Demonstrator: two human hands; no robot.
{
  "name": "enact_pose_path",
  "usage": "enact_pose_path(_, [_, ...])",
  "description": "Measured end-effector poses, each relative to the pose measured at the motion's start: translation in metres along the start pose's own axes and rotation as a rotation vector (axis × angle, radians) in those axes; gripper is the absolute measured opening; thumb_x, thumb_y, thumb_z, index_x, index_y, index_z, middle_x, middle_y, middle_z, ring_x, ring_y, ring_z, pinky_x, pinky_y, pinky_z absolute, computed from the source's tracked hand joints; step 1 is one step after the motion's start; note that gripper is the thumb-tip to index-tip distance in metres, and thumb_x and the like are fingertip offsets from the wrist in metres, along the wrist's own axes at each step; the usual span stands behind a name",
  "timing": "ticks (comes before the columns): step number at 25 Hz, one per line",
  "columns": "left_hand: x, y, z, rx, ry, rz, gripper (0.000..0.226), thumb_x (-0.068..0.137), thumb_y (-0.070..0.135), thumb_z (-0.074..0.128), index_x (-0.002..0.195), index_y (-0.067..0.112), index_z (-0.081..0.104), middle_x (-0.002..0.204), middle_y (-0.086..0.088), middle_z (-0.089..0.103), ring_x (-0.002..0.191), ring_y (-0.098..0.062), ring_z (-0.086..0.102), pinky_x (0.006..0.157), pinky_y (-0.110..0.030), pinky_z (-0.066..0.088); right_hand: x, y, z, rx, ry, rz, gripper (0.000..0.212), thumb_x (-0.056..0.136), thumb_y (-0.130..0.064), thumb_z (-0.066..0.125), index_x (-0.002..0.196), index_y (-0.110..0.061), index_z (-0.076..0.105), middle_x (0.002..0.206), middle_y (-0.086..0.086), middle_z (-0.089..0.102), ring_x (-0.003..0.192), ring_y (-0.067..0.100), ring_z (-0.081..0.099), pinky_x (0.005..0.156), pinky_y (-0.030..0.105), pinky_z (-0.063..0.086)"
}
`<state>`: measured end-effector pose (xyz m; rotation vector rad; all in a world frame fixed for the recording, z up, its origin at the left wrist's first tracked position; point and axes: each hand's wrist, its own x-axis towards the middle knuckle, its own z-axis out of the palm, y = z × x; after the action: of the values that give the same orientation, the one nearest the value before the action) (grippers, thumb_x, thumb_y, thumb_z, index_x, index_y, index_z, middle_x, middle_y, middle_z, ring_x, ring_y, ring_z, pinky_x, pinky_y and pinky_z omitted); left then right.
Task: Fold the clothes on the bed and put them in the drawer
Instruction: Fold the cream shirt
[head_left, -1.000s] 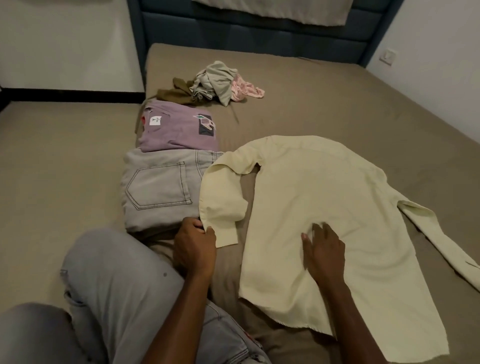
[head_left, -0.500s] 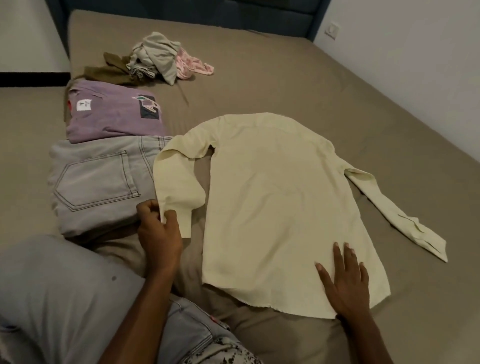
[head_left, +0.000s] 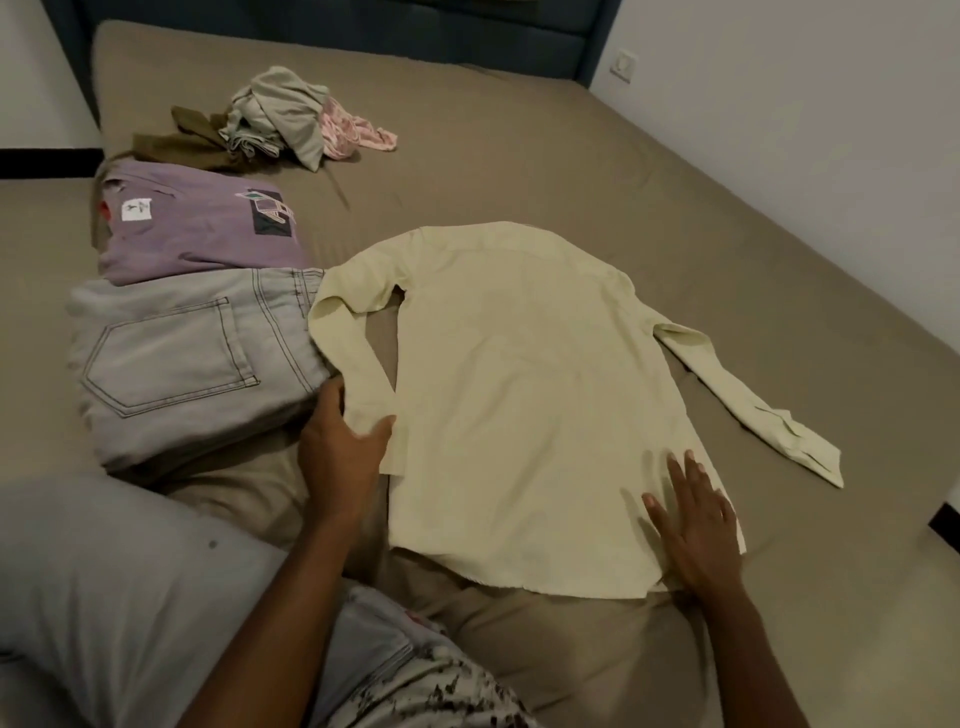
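A pale yellow long-sleeved shirt (head_left: 524, 395) lies spread flat, back up, on the brown bed (head_left: 597, 182). My left hand (head_left: 340, 462) grips the cuff of its left sleeve, which runs down beside the shirt's body. My right hand (head_left: 693, 525) presses flat, fingers straight, on the shirt's lower right hem. The right sleeve (head_left: 748, 400) lies stretched out on the sheet, away from the body. Folded grey jeans (head_left: 182, 364) and a folded purple T-shirt (head_left: 197, 234) sit to the left of the shirt.
A heap of unfolded clothes, grey (head_left: 280, 114), pink (head_left: 356, 136) and olive (head_left: 182, 145), lies near the blue headboard (head_left: 363, 31). My bent knee in grey jeans (head_left: 119, 587) fills the lower left. A white wall with a socket (head_left: 622, 65) borders the bed's right side.
My left hand has drawn the folded-over left sleeve straight down along the shirt's side. My right hand slid from the shirt's middle to its lower right hem and stays there.
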<state>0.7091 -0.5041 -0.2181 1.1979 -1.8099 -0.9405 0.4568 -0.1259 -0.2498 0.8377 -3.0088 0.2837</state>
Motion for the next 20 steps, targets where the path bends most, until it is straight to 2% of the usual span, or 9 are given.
enact_pose_path(3, [-0.008, 0.005, 0.006, 0.105, 0.000, 0.146, 0.063, 0.074, 0.009, 0.082, 0.134, 0.013, 0.062, 0.124, -0.012, 0.068, 0.109, -0.035, 0.065, 0.083, -0.041, 0.052, -0.004, -0.015, 0.026, -0.006, -0.040, 0.036, 0.088, 0.092, -0.081, 0.003, 0.165, -0.032, 0.010, 0.173, -0.007, 0.004, 0.159, 0.012, 0.002, 0.128, 0.045, 0.007])
enact_pose_path(5, [-0.008, 0.009, 0.001, 0.194, 0.083, 0.252, 0.057, 0.074, 0.003, 0.077, 0.128, 0.017, 0.068, 0.112, -0.009, 0.067, 0.099, -0.034, 0.064, 0.072, -0.041, 0.052, 0.005, -0.026, 0.025, -0.012, -0.025, 0.103, 0.093, 0.092, -0.080, 0.004, 0.163, -0.023, 0.022, 0.172, 0.004, 0.016, 0.158, 0.021, 0.013, 0.126, 0.050, 0.014])
enact_pose_path(9, [-0.007, 0.022, -0.007, 0.318, 0.215, 0.463, 0.057, 0.067, -0.010, 0.065, 0.114, 0.022, 0.076, 0.096, -0.004, 0.065, 0.086, -0.029, 0.059, 0.057, -0.038, 0.049, 0.027, -0.097, 0.014, 0.038, 0.208, -0.064, 0.073, 0.096, -0.049, 0.049, 0.155, -0.007, 0.037, 0.151, 0.021, 0.049, 0.133, 0.040, 0.051, 0.106, 0.057, 0.043])
enact_pose_path(11, [-0.010, 0.027, 0.001, 0.384, 0.156, 0.595, 0.051, 0.070, -0.010, 0.063, 0.106, 0.023, 0.078, 0.093, -0.001, 0.066, 0.084, -0.027, 0.057, 0.056, -0.036, 0.046, 0.044, -0.160, 0.012, 0.388, 0.198, -0.200, 0.077, 0.091, -0.025, 0.069, 0.158, -0.017, 0.033, 0.137, 0.009, 0.061, 0.110, 0.028, 0.065, 0.091, 0.048, 0.055])
enact_pose_path(13, [-0.019, 0.023, 0.012, 0.485, -0.006, 0.770, 0.041, 0.065, -0.006, 0.067, 0.093, 0.022, 0.078, 0.085, 0.001, 0.064, 0.081, -0.025, 0.055, 0.054, -0.034, 0.042, 0.059, -0.226, 0.002, 0.616, 0.090, -0.355, 0.090, 0.084, -0.014, 0.071, 0.160, -0.035, 0.027, 0.125, -0.004, 0.060, 0.088, 0.014, 0.067, 0.073, 0.038, 0.060])
enact_pose_path(15, [-0.029, 0.013, 0.019, 0.572, -0.168, 0.880, 0.033, 0.062, 0.002, 0.067, 0.085, 0.023, 0.077, 0.079, 0.002, 0.061, 0.079, -0.024, 0.056, 0.054, -0.032, 0.040, 0.073, -0.276, -0.007, 0.357, -0.028, -0.620, 0.101, 0.077, -0.016, 0.072, 0.159, -0.047, 0.022, 0.121, -0.007, 0.047, 0.083, 0.012, 0.060, 0.061, 0.030, 0.055])
enact_pose_path(16, [-0.030, 0.007, 0.018, 0.579, -0.215, 0.859, 0.030, 0.063, 0.006, 0.066, 0.084, 0.025, 0.077, 0.080, 0.003, 0.062, 0.079, -0.023, 0.058, 0.054, -0.032, 0.042, 0.077, -0.295, -0.008, 0.157, -0.054, -0.774, 0.095, 0.075, -0.019, 0.074, 0.156, -0.047, 0.031, 0.117, -0.004, 0.044, 0.083, 0.014, 0.058, 0.057, 0.030, 0.051])
enact_pose_path(18, [-0.027, 0.000, 0.009, 0.449, -0.189, 0.640, 0.022, 0.067, 0.017, 0.069, 0.085, 0.028, 0.075, 0.085, 0.007, 0.067, 0.080, -0.019, 0.061, 0.058, -0.030, 0.047, 0.088, -0.315, 0.001, -0.049, -0.021, -0.967, 0.055, 0.079, -0.023, 0.072, 0.133, -0.032, 0.064, 0.109, 0.001, 0.047, 0.086, 0.022, 0.059, 0.055, 0.031, 0.044])
enact_pose_path(20, [-0.020, 0.003, -0.003, 0.179, -0.077, 0.307, 0.010, 0.078, 0.029, 0.072, 0.088, 0.029, 0.072, 0.085, 0.011, 0.069, 0.076, -0.011, 0.063, 0.061, -0.026, 0.049, 0.103, -0.315, 0.011, 0.082, 0.021, -0.875, 0.034, 0.086, -0.021, 0.063, 0.118, -0.023, 0.074, 0.102, 0.002, 0.054, 0.084, 0.025, 0.063, 0.057, 0.032, 0.046])
